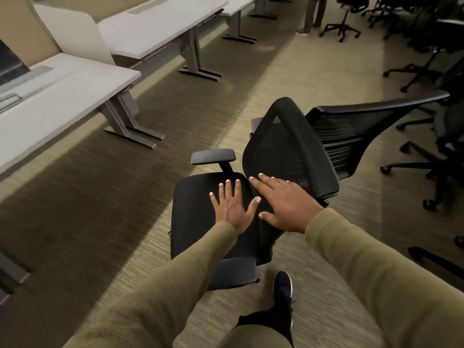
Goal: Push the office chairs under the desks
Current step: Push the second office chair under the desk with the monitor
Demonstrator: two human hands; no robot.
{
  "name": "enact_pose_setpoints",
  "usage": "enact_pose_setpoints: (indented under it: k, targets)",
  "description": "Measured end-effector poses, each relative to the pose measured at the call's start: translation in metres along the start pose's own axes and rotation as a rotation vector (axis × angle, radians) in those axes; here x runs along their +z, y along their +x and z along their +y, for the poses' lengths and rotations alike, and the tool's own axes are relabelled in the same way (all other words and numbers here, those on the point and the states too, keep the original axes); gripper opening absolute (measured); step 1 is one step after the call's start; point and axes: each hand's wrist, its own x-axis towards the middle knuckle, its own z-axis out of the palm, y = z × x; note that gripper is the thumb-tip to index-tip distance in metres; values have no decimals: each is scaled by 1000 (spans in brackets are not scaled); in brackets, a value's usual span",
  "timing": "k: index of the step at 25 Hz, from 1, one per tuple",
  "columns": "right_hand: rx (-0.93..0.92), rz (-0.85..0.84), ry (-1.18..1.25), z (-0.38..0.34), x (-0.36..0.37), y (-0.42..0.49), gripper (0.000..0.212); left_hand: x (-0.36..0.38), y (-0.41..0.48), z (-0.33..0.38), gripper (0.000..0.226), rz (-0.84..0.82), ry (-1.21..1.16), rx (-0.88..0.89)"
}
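A black office chair (198, 197) with a mesh back stands on the carpet in front of me, its seat turned toward the left. My left hand (229, 207) is spread flat over the seat, fingers apart. My right hand (283, 204) reaches with open fingers to the lower edge of the mesh backrest (283, 144). Neither hand grips anything. A second black mesh chair (351, 129) stands right behind the first. The nearest grey desk (50, 96) is at the left, apart from the chair across a strip of carpet.
More grey desks (155, 28) run in a row toward the back, with metal legs (198, 59) and beige dividers (75, 33). Several black chairs (426, 59) crowd the right side. A person's legs (313, 13) stand at the far back. My shoe (282, 285) is beside the chair.
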Motion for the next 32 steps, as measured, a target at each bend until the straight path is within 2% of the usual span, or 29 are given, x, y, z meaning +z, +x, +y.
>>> enact_pose_setpoints:
  k: [6,10,17,22,25,28,30,32]
  targets:
    - [-160,-96,-187,115,-49,50,84,29,70,68,88,11,-110,-104]
    - [-300,-176,-322,177,-82,94,69,28,100,109,85,22,-161,-205]
    - [-502,-489,-500,217,-100,161,59,7,101,174,88,-25,-312,-294]
    - [-731,-540,-624,238,-105,188,71,10,88,223,98,-104,-326,-464]
    - [-859,-524,-659,249,-103,198,83,23,78,253,106,-54,-195,-611]
    - [-964,-513,-618,256,-96,210,85,45,66,281,106,117,24,-787]
    - [-991,-528,-576,256,-94,222,91,51,61,289,105,243,138,-851]
    - [-991,-529,-567,252,-92,236,100,46,58,284,100,289,227,-874]
